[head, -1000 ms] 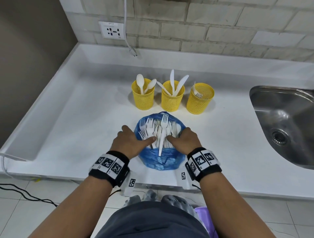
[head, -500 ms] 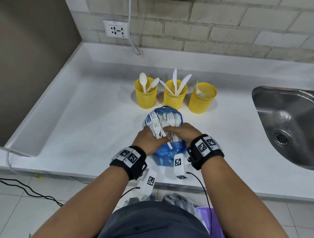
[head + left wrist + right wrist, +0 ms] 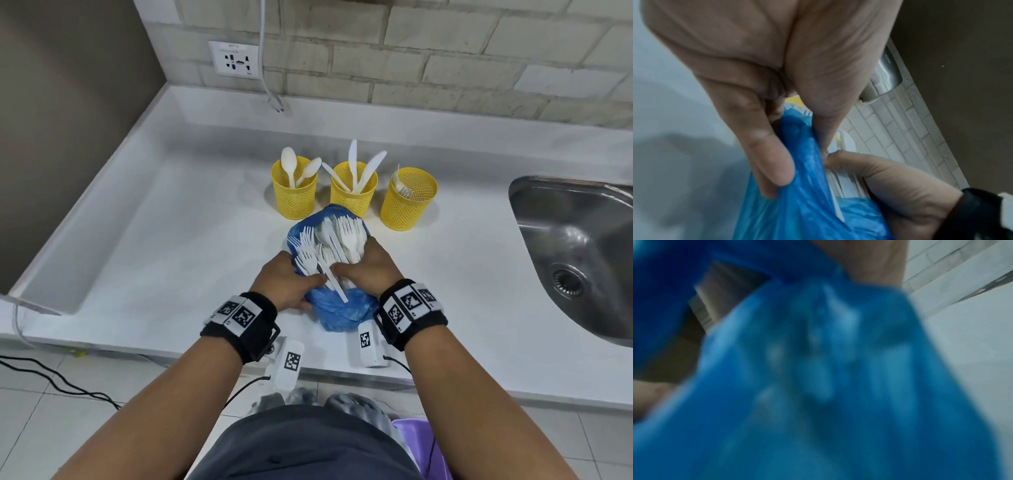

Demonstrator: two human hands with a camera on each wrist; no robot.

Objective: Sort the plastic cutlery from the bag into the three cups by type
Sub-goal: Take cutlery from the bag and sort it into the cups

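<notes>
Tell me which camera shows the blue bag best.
The head view: the whole blue bag lies on the counter, white forks spilling from its mouth, between both hands. The left wrist view shows only a fold pinched by the left hand. The right wrist view is a blue blur.

Both forearms reaching forward, left hand [image 3: 286, 282] and right hand [image 3: 371, 270] side by side, fingers [image 3: 764, 146] curled, wristbands on.

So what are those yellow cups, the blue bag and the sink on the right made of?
The three yellow mesh cups look like rigid plastic: uniform colour, a regular perforated wall. The crinkled blue bag appears to be thin plastic film, glossy, translucent and creased. The sink basin looks like brushed stainless steel, grey with soft reflections.
</notes>
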